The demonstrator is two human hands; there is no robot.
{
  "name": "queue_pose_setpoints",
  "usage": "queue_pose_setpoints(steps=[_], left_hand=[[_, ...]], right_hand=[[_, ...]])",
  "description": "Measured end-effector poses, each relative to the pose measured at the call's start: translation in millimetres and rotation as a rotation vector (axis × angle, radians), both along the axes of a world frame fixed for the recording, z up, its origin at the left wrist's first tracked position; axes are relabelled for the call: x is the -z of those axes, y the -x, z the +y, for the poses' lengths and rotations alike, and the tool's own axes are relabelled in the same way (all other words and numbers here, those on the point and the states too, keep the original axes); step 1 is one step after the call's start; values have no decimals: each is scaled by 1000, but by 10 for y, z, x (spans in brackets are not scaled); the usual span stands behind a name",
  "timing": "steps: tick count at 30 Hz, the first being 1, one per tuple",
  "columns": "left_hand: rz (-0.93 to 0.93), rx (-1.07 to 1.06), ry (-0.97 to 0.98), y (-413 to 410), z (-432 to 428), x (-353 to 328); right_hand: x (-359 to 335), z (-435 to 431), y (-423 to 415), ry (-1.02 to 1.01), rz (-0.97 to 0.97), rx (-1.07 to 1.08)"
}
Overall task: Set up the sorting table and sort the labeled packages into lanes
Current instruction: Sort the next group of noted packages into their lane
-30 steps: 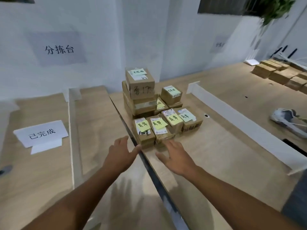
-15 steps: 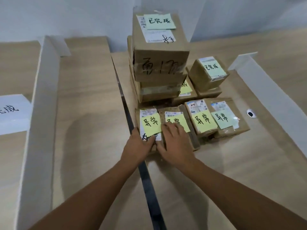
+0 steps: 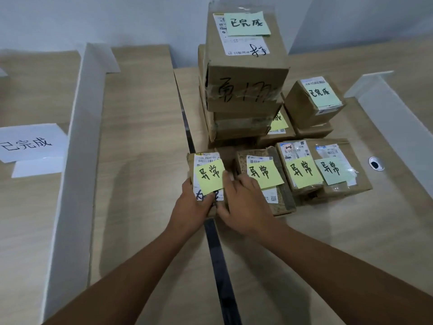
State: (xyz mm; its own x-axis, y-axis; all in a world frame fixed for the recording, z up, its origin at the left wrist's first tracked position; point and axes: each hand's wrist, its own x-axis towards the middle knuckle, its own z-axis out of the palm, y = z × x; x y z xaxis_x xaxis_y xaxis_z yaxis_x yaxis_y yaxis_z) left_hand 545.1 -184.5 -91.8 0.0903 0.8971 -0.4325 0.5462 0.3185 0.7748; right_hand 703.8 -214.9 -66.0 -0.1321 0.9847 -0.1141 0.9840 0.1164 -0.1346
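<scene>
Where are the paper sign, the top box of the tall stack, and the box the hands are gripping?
Paper sign (image 3: 30, 143), head view, on its white sheet.
Top box (image 3: 248, 90), head view, on its front face.
Gripped box (image 3: 208, 174), head view, on its yellow note.

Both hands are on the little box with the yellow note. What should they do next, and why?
Probably lift it straight up. The left hand and right hand grip the leftmost 异常 package, and the neighbouring package sits close beside it.
</scene>
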Motion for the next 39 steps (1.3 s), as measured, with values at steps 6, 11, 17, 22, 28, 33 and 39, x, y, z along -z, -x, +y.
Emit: queue_pose_setpoints(steps=[6, 11, 17, 22, 28, 33, 39], left_hand=[[-97, 47, -120, 279, -230, -432], [-186, 85, -250, 669, -651, -1125], [-188, 8, -458, 1370, -1566, -1909], [-77, -71, -581, 2264, -2464, -2356], [10, -227, -647, 3495, -3415, -2691], [42, -362, -699, 4456, -4023, -2815], [105, -505, -703, 5941, -4697, -2775]], right_hand=[[-292, -252, 113, 26, 614, 155], [-925, -599, 270, -17, 789, 102], [-1561, -1253, 877, -135, 831, -75], [-1908, -1802, 1758, -87, 979, -248], [-2239, -2357, 3091, -48, 1035, -452], [-2370, -2685, 4207, -31, 1055, -599], [-2342, -3073, 5843, -6, 1018, -762]])
